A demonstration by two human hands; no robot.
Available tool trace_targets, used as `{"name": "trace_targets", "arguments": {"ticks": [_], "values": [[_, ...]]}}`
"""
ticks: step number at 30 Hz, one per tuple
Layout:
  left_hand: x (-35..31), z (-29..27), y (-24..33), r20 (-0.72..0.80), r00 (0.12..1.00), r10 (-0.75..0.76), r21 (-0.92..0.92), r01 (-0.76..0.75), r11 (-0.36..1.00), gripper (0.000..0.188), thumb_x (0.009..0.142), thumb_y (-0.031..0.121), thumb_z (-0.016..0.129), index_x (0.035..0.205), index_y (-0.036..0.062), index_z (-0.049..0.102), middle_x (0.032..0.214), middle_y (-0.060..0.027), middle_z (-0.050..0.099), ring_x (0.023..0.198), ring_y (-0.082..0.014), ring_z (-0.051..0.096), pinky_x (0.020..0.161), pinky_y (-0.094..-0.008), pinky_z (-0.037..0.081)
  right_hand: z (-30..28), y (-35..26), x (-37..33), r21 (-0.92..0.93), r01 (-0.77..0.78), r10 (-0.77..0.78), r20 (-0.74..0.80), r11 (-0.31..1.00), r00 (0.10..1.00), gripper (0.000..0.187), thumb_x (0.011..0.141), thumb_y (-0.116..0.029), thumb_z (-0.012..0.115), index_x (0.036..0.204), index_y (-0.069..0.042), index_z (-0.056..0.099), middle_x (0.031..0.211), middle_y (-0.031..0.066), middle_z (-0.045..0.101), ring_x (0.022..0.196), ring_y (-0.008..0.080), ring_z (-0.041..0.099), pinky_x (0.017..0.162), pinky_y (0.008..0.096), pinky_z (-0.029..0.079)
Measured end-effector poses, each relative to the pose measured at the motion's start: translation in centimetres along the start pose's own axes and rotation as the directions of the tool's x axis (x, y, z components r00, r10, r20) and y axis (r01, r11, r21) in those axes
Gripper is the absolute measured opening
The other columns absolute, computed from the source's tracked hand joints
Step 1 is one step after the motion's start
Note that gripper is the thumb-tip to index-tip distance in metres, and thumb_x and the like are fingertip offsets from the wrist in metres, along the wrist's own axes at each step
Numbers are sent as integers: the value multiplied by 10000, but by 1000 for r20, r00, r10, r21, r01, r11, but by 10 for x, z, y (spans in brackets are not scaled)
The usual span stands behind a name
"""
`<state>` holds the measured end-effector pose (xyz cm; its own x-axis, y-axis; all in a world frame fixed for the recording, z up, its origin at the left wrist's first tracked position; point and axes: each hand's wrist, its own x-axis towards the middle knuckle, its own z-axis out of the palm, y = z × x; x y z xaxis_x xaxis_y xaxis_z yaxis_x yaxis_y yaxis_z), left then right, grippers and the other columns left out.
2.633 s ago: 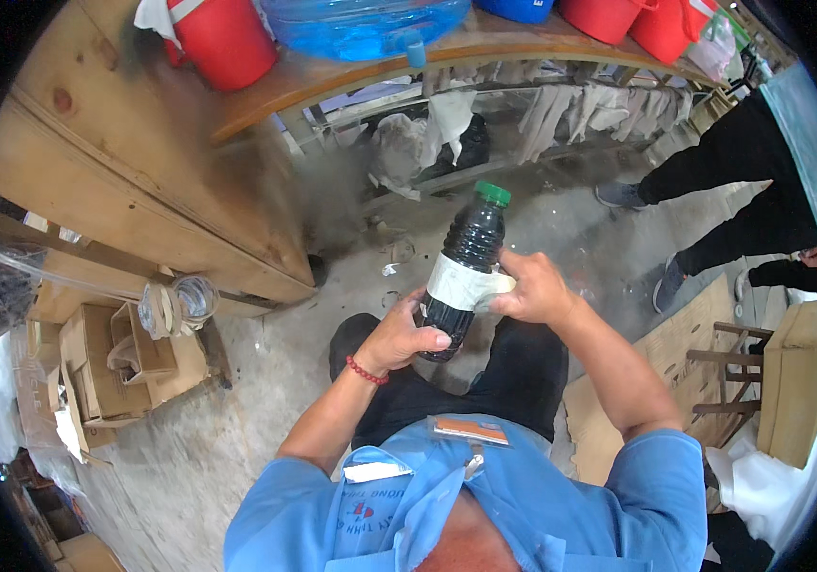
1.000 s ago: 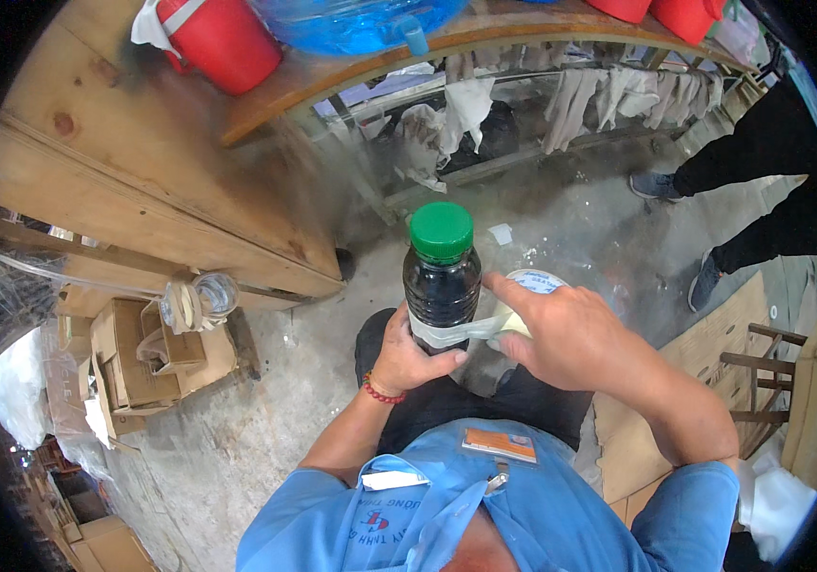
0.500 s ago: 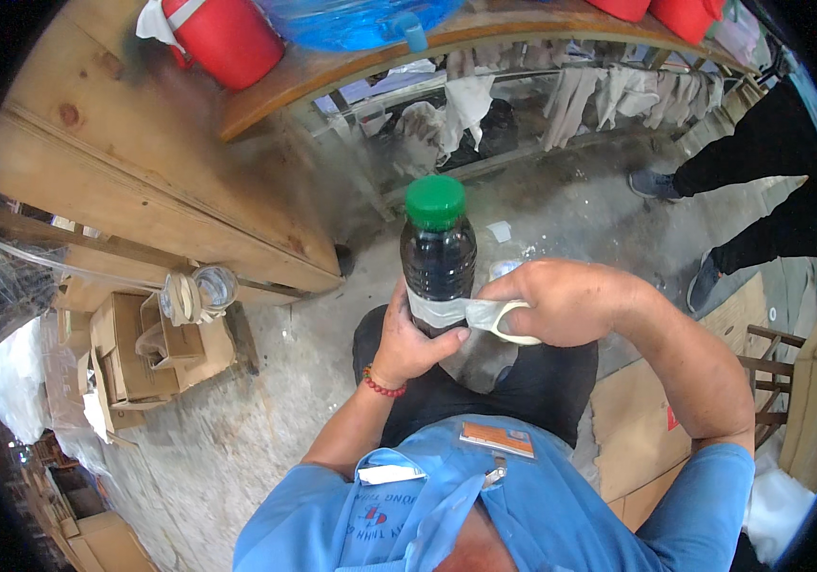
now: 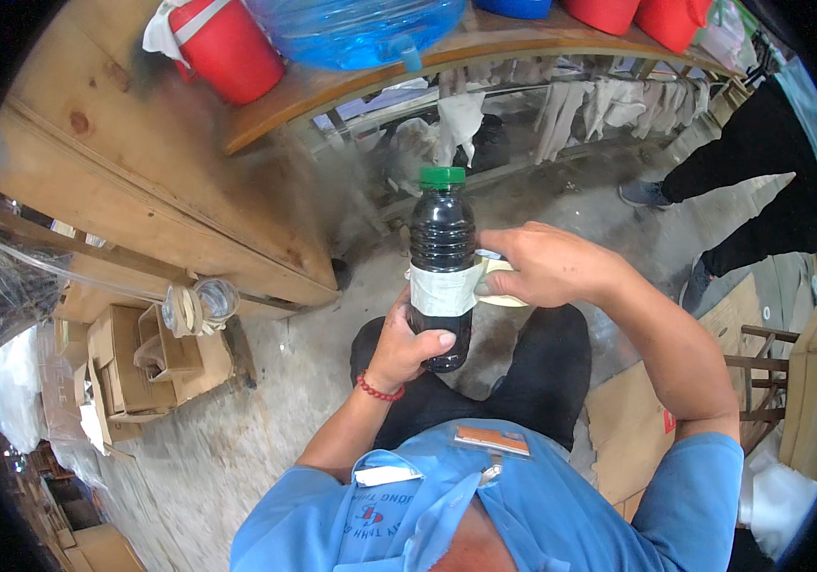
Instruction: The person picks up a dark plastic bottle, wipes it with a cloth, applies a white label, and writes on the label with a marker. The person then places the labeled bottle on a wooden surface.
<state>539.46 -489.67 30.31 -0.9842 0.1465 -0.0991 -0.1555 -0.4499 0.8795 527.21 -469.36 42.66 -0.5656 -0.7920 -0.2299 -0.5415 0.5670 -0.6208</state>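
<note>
A clear ribbed bottle [image 4: 442, 227] of dark liquid with a green cap [image 4: 443, 178] stands nearly upright in front of my chest. My left hand [image 4: 401, 345], with a red bead bracelet at the wrist, is closed round its lower part, thumb across the front. A pale strip of tape [image 4: 443, 292] lies round the bottle's middle. My right hand [image 4: 553, 266] grips a cream tape roll [image 4: 505, 298] close against the bottle's right side. The strip runs from the bottle toward that roll. Some of the fingers behind the bottle and roll are hidden.
A wooden bench [image 4: 265, 114] ahead bears red buckets [image 4: 229, 59] and a blue water jug [image 4: 356, 33]. Cloths [image 4: 561, 112] hang on a rack beneath. Cardboard boxes [image 4: 132, 357] and tape rolls [image 4: 199, 307] are at left. Another person's legs [image 4: 727, 143] stand at far right.
The bottle is now more upright to view, showing more of its side. My right hand has moved up slightly with the roll beside it, and the tape band now appears broader and flatter.
</note>
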Motion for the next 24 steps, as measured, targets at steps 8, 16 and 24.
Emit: {"name": "trace_targets", "arguments": {"ticks": [8, 16, 24], "values": [[10, -15, 16, 338, 932, -135, -240, 224, 944, 841, 674, 449, 792, 1312, -6, 485, 1026, -140, 649, 860, -240, 687, 760, -351, 575, 25, 21, 19, 35, 136, -132, -101, 990, 986, 510, 832, -433, 707, 1113, -14, 634, 888, 261, 669, 871, 448, 641, 758, 495, 506], [27, -14, 22, 42, 998, 48, 342, -59, 938, 618, 815, 303, 793, 1278, 7, 511, 1162, -58, 622, 1046, -145, 600, 927, -312, 490, 36, 17, 18, -4, 77, -77, -6, 997, 997, 354, 888, -351, 624, 953, -3, 643, 810, 258, 663, 825, 471, 636, 768, 537, 498], [26, -5, 15, -100, 986, 131, 401, -81, 912, 603, 711, 169, 847, 1220, 40, 552, 1101, -52, 647, 986, -141, 625, 890, -314, 510, 42, 18, 15, -67, -1, 1, 2, 998, 1000, 273, 916, -260, 539, 945, -4, 629, 830, 274, 655, 835, 466, 640, 776, 553, 495]]}}
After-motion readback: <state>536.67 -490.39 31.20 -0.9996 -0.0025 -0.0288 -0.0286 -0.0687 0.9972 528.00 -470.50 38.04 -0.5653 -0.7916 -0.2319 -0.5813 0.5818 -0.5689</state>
